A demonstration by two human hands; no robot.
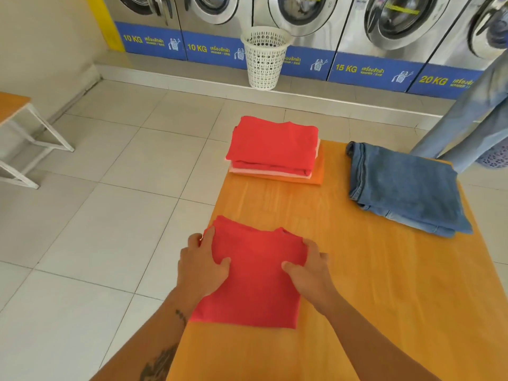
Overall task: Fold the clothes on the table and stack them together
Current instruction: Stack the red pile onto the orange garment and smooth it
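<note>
A folded red garment (254,281) lies near the front left edge of the orange table (371,284). My left hand (199,265) grips its left side with the thumb on top of the cloth. My right hand (309,273) grips its right side the same way. At the far left corner of the table stands a stack of folded clothes (275,152), red on top with pink and orange layers under it. Folded blue jeans (404,188) lie at the far right of the table.
A white plastic laundry basket (265,57) stands on the tiled floor before a row of washing machines (384,28). A person in light jeans (472,119) stands at the table's far right corner. A bench (16,127) is at the left.
</note>
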